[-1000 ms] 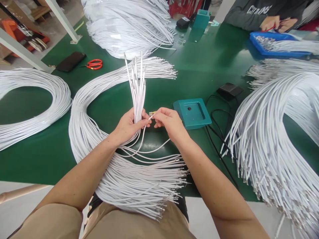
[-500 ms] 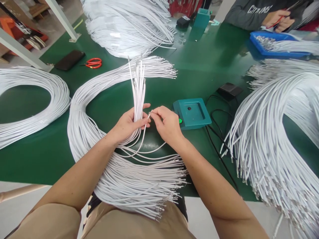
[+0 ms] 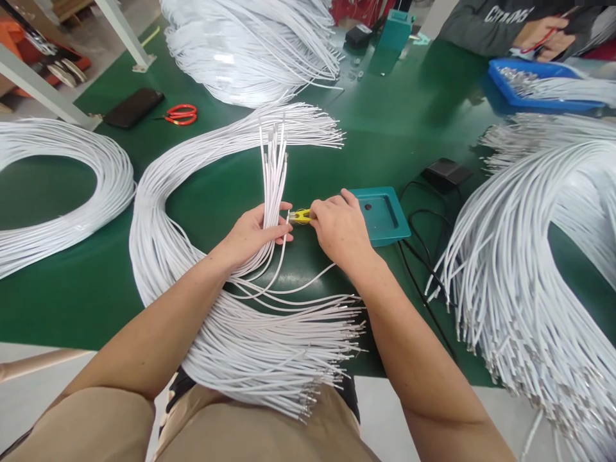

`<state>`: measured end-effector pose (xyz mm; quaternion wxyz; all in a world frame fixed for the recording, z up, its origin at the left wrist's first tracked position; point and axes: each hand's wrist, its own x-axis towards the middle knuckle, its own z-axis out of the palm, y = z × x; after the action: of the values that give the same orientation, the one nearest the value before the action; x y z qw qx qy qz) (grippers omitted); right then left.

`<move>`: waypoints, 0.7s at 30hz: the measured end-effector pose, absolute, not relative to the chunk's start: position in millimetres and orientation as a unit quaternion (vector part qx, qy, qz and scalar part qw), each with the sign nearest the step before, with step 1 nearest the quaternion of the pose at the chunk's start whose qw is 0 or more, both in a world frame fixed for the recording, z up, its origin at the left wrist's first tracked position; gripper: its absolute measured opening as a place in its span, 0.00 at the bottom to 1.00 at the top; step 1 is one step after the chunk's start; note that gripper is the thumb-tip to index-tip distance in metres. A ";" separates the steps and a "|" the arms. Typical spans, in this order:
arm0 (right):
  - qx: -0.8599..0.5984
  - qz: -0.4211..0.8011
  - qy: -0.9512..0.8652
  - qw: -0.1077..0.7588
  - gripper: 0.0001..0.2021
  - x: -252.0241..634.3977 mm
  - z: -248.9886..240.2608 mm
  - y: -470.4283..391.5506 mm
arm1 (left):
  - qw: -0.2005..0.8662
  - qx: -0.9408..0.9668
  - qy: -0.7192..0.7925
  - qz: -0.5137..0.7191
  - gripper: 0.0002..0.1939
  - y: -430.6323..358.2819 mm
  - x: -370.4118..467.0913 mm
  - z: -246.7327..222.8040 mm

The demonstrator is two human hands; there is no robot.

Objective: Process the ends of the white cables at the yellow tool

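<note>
Head view: a bunch of white wires stands upright in the person's left hand, tips pointing away, over the middle of the green bench. That hand is curled around the bunch, its thumb pressing a single wire beside it. The right hand is closed over a yellow-handled tool, whose metal nose meets or nearly meets that wire's end; the fingers hide most of the handles.

A long wire bundle curves around the work in a C, from behind the bunch to the front edge, where its ends hang over the person's lap; the left forearm crosses above it. Just beyond the right hand, and partly covered by it, lies a teal box with a recessed top, a black block near it.

A big mass of wires crowds the right side, a coil the left. Farther back are red-handled scissors, a dark flat case and a large wire heap. At far right, a co-worker's hands are above a blue tray.
</note>
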<state>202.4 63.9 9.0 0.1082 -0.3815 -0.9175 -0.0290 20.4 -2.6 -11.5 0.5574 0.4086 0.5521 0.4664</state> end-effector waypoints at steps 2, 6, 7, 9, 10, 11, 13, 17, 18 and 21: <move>-0.379 -0.028 -0.919 0.106 0.09 201.5 10.2 64.6 | 0.545 0.415 0.561 0.464 0.24 -1.3 21.4 -10.9; -0.371 -0.042 -0.921 0.112 0.09 200.6 11.5 65.8 | 0.514 0.429 0.591 0.450 0.23 0.7 25.0 -6.2; -0.370 -0.048 -0.920 0.118 0.09 200.7 11.0 66.3 | 0.508 0.431 0.600 0.443 0.23 1.0 25.9 -4.9; -0.371 -0.061 -0.918 0.128 0.10 200.8 9.2 67.4 | 0.498 0.434 0.614 0.432 0.23 1.5 27.3 -3.1; -0.371 -0.067 -0.917 0.132 0.10 200.8 8.2 67.9 | 0.494 0.435 0.620 0.427 0.23 1.8 27.6 -2.9; -0.371 -0.070 -0.916 0.133 0.10 200.7 7.2 68.2 | 0.490 0.438 0.624 0.423 0.22 2.0 27.7 -3.2; -0.373 -0.073 -0.915 0.133 0.10 200.0 6.1 68.4 | 0.486 0.444 0.630 0.413 0.22 2.6 27.6 -4.3; -0.378 -0.053 -0.917 0.118 0.10 199.1 8.4 66.2 | 0.486 0.446 0.638 0.396 0.23 3.0 28.1 -4.3; -0.378 -0.046 -0.917 0.115 0.09 199.7 9.8 65.4 | 0.487 0.445 0.640 0.394 0.23 2.9 28.6 -3.3; -0.408 -0.051 -0.901 0.138 0.09 205.0 13.9 64.2 | 0.490 0.442 0.642 0.389 0.24 2.2 30.2 0.4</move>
<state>205.0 64.2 13.9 0.1385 -0.4080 -0.9010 -0.0507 30.2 2.2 0.4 0.4905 0.4418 0.6424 0.3894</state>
